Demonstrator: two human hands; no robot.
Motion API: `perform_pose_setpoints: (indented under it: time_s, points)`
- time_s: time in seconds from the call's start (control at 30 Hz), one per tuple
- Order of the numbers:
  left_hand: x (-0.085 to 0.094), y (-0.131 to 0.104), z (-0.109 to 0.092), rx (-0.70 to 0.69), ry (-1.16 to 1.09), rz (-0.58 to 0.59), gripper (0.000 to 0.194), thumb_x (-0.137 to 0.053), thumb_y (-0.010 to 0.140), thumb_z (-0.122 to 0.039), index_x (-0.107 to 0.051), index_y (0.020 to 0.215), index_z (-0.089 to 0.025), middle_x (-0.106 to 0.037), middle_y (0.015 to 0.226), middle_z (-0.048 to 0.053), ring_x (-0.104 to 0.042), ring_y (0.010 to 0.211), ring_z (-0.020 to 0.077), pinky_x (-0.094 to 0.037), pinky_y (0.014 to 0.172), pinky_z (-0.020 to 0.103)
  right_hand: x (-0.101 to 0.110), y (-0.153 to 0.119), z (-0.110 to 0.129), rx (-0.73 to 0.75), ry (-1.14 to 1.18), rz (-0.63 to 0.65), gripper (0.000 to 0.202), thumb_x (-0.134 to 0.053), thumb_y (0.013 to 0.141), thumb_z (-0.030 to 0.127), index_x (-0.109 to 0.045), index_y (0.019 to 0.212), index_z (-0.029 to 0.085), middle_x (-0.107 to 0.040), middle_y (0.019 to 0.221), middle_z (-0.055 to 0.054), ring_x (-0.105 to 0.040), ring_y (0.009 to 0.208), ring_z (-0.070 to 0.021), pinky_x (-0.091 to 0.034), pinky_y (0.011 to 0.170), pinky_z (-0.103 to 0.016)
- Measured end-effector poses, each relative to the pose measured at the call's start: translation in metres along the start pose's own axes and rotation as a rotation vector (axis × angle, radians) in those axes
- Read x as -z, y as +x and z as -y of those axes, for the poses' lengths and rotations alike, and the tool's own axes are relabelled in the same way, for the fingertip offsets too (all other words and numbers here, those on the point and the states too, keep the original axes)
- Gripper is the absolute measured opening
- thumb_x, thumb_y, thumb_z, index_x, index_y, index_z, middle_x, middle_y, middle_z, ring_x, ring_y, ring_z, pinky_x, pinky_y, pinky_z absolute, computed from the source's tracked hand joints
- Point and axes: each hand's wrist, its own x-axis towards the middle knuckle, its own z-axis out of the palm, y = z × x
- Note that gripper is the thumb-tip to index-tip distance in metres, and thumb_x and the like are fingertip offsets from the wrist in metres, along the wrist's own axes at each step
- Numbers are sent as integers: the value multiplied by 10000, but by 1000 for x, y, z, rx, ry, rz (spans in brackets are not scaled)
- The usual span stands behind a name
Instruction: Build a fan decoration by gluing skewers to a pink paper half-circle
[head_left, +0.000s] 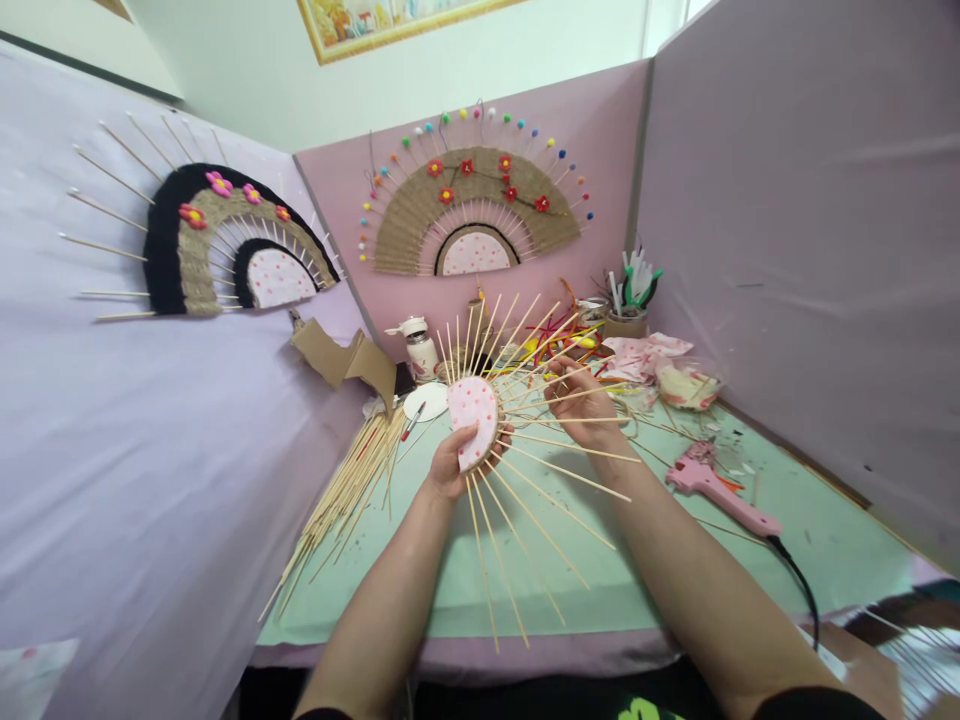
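Note:
My left hand (pixel 453 462) grips a half-round piece covered in white-pink dotted fabric (pixel 474 412), thumb on its face and fingers behind. Thin wooden sticks (pixel 536 505) fan out from its curved rim, where a brownish cord-like edge shows. The piece is tilted, its flat side towards the left. On the right, my right hand (pixel 583 405) is raised among the outer parts of the sticks, its fingers bent and pinched together. Whatever thin thing may be between those fingertips is too small to make out.
Loose sticks (pixel 345 490) lie left, beside a pen (pixel 412 420) and white oval (pixel 426 401). A corded pink glue gun (pixel 720 490) rests right. Behind are a white bottle (pixel 420 348), dotted cloth (pixel 646 356) and plastic bowl (pixel 688 385). Finished fans (pixel 409 225) hang on the partitions.

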Motion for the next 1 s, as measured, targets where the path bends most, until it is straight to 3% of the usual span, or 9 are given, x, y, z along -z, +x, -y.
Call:
perform_pose_setpoints:
  time_s: [0.37, 0.63, 1.0]
  points:
    - [8, 4, 0, -39, 15, 4, 371, -530, 766, -135, -582, 1122, -45, -700, 888, 156, -679, 748, 181, -552, 636, 240, 4, 2, 2, -3, 23, 56, 191, -685, 698, 110, -648, 828, 245, -726, 792, 40, -644, 622, -80, -537, 564, -183]
    - [4, 2, -7, -83, -79, -14, 331, -503, 788, -122, -593, 1098, -49, -682, 869, 139, -665, 748, 162, -548, 624, 214, 6, 4, 7, 31, -24, 77, 169, -731, 688, 173, -643, 820, 232, -639, 657, 71, -508, 496, -44, -432, 476, -173]
    - [0, 3, -18, -240, -179, -91, 288, -484, 838, -105, -586, 1106, -82, -668, 886, 117, -659, 766, 149, -560, 656, 210, 5, 2, 15, 278, -247, 85, 117, -733, 670, 203, -684, 770, 239, -484, 491, 79, -361, 419, -53, -334, 431, -214]
